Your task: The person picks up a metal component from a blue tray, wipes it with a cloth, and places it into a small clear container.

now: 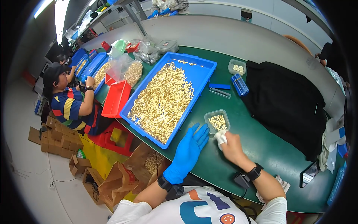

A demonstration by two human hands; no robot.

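A: What is seen nearest, at the left hand (189,151)?
B: It is covered by a blue glove and held over the tabletop (218,171). Its grip is spread, the fingers extended and slightly parted, just beside the tub (216,112).

A: And the right hand (232,148)?
B: It is left bare at the back, with a black band (255,171) strapped round the wrist. Its fingers are bunched around something white (220,138) at the tub's near right corner. Whether this is worn or pinched cannot be told, so the state of that grip cannot be told either.

A: What is held in the tub?
B: Small brass-coloured pieces (217,122) are gathered there. The tub is set on the tabletop, between the two hands and a little beyond them.

A: What is found farther off?
B: To the left, a blue tray (202,74) is largely covered by a spread of similar pieces. Beyond the tub, a clear case (220,93) is laid near a blue bar (219,86). To the right, much of the tabletop is covered by a black cloth (283,100). A red bin (116,99) is placed against the tray's left side.

A: And past that?
B: Farther left, a co-worker (71,100) in a striped shirt is seen beside more blue trays.
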